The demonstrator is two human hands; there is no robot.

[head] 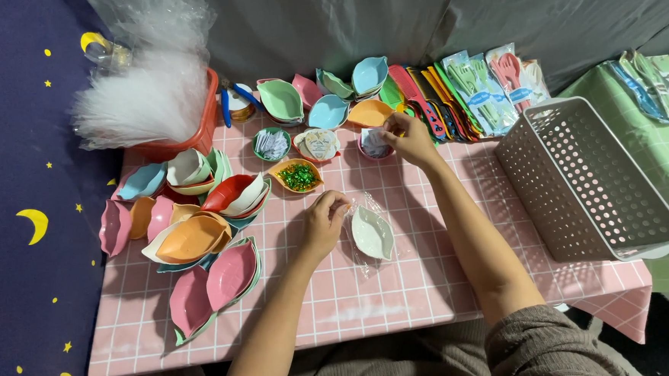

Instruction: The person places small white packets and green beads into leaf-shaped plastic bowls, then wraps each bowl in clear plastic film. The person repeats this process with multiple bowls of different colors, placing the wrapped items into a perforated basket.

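Big heap of leaf-shaped dishes (192, 233) still sat loose on the left. The left hand (323, 225) was pinched narrow on the clear wrapper (366, 209) around one white dish (373, 232), mid-table. The right hand (408, 137) had fingers closed on a paper slip in the small bowl (376, 144). Looked barely started; the grey basket (590, 178) was empty.

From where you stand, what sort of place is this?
Probably a small home packing or craft table: piles of leaf-shaped dishes, packets of combs, a white plastic basket, and a pink checked tablecloth.
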